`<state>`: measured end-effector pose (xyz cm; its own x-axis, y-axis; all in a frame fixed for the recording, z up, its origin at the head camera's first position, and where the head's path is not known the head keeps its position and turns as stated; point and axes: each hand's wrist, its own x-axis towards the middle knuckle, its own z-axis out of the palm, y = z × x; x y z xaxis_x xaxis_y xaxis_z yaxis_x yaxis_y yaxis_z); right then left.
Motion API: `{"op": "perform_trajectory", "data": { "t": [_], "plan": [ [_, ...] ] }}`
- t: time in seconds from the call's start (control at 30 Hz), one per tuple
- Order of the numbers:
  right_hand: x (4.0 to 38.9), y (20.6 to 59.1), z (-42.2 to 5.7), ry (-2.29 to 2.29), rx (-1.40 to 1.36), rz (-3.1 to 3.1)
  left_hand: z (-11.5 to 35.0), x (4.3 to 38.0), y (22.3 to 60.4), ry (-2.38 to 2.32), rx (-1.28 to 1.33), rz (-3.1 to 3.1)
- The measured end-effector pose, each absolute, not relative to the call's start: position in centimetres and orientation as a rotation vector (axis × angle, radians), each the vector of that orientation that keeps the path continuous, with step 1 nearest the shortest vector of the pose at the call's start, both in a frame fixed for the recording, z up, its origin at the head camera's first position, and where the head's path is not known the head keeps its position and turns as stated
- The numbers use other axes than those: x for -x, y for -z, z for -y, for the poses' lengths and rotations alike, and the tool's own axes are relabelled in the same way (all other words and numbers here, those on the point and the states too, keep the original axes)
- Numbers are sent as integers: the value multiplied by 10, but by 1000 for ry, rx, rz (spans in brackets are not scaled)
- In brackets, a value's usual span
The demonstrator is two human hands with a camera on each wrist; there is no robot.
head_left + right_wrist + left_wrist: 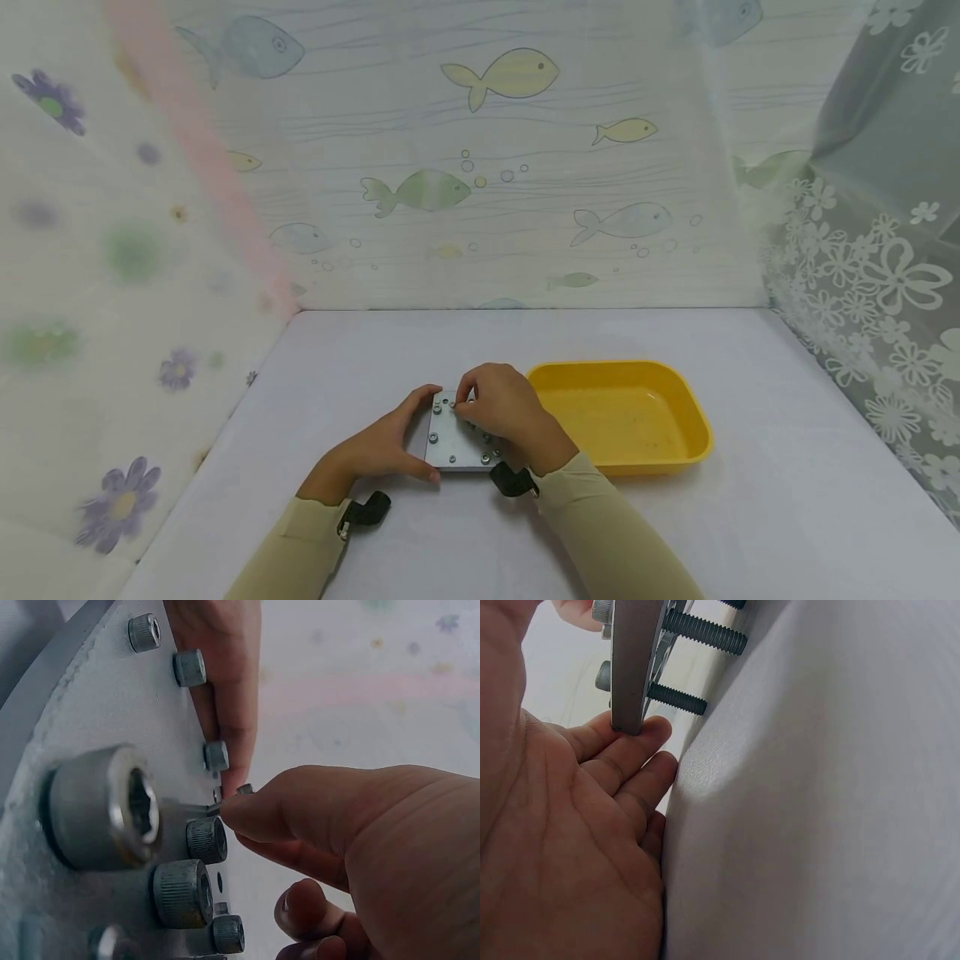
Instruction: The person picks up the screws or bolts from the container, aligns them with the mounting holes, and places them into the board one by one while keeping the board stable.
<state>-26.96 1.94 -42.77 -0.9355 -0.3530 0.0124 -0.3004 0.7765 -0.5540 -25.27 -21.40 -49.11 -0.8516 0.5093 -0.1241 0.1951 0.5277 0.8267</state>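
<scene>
A silver metal plate (459, 442) lies in front of me, with several socket-head bolts (184, 892) standing up from its face. Threaded bolt shanks (705, 631) stick out below it toward the tabletop. My left hand (382, 446) holds the plate at its left side, thumb at the near corner and fingers at the far one. In the left wrist view those fingertips rest against the plate's edge. Near the far edge my right hand (506, 404) pinches a small screw (245, 789) between thumb and forefinger, its shank close over the plate; the fingertips partly hide it.
Just right of the plate sits a yellow plastic tray (693, 425), close by the right forearm. White cloth covers the table (360, 350). A curtain printed with fish (517, 192) hangs behind the back edge, and a lace-patterned drape (892, 275) is on the right.
</scene>
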Motion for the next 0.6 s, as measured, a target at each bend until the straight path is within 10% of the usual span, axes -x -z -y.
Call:
{"op": "perform_trajectory", "data": {
  "t": [0.6],
  "plan": [
    [269, 426, -20, 872, 551, -2846, 215, 253, 492, -1222, -590, -2436]
  ]
}}
